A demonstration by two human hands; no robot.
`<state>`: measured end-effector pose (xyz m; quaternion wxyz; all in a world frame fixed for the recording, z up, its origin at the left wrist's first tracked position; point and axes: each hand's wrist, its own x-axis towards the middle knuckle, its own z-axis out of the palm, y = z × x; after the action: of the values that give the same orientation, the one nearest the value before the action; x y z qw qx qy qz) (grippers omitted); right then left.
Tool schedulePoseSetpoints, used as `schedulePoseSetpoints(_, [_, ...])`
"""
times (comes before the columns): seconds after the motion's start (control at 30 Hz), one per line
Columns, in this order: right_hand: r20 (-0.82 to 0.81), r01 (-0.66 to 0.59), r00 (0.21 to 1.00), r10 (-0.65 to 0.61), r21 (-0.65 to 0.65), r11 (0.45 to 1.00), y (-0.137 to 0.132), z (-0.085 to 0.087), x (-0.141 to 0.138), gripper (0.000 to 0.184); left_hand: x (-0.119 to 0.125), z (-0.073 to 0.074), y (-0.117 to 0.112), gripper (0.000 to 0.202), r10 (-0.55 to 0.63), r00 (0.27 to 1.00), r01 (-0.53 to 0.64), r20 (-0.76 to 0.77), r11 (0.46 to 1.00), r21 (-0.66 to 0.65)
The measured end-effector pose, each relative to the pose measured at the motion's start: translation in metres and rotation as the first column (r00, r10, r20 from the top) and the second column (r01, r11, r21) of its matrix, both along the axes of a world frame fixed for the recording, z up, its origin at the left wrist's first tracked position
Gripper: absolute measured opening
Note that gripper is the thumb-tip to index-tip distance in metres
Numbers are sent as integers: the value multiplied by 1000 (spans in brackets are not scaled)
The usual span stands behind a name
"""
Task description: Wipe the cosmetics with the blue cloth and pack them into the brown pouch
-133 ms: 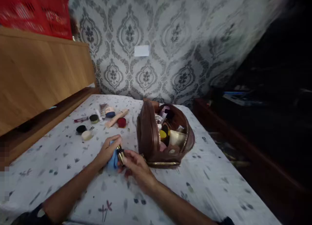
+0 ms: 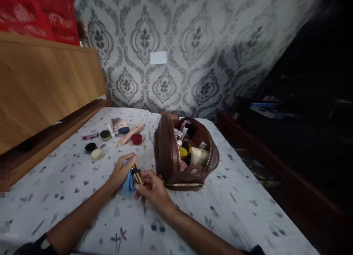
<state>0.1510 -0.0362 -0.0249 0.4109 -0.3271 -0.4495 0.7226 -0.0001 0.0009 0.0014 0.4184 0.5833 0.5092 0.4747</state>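
A small dark and gold bottle (image 2: 137, 176) is tilted between my two hands, in front of the brown bag. My left hand (image 2: 121, 172) is closed round a blue cloth (image 2: 127, 182) and the upper end of the bottle. At the lower, gold end, my right hand (image 2: 154, 192) grips the bottle with thumb and fingers. Part of the cloth is hidden behind my left fingers and the bottle. Just to the right stands the brown bag (image 2: 168, 152), unzipped, with a cream tube (image 2: 199, 156), a yellow-topped item (image 2: 183, 152) and other cosmetics inside.
On the patterned sheet (image 2: 116, 225), back left, lie a red-lidded jar (image 2: 136, 139), a peach tube (image 2: 131, 134), a blue and cream jar (image 2: 123, 128), a green-lidded jar (image 2: 105, 135), a cream round piece (image 2: 97, 154) and a black lid (image 2: 91, 148). A wooden cabinet (image 2: 49, 78) borders the left.
My right fingers have shifted slightly on the bottle, and more of its gold end shows. The whole view has moved a little; the bag and jars lie as before.
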Motion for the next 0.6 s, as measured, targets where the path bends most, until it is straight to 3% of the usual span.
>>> schedulePoseSetpoints(0.27, [-217, -192, 965, 147, -201, 961, -1, 8, 3, 55, -3, -1, 1, 48, -71, 997, 69, 20, 996, 51])
schedulePoseSetpoints(0.47, [-34, 17, 999, -20, -96, 995, -1, 1, 2, 55, 2, 0, 1, 49, -17, 999, 14, 38, 998, 60])
schedulePoseSetpoints(0.6, [-77, 31, 996, -42, -145, 989, -4, 6, 1, 55, 5, 0, 1, 51, -108, 982, 116, 154, 992, -45])
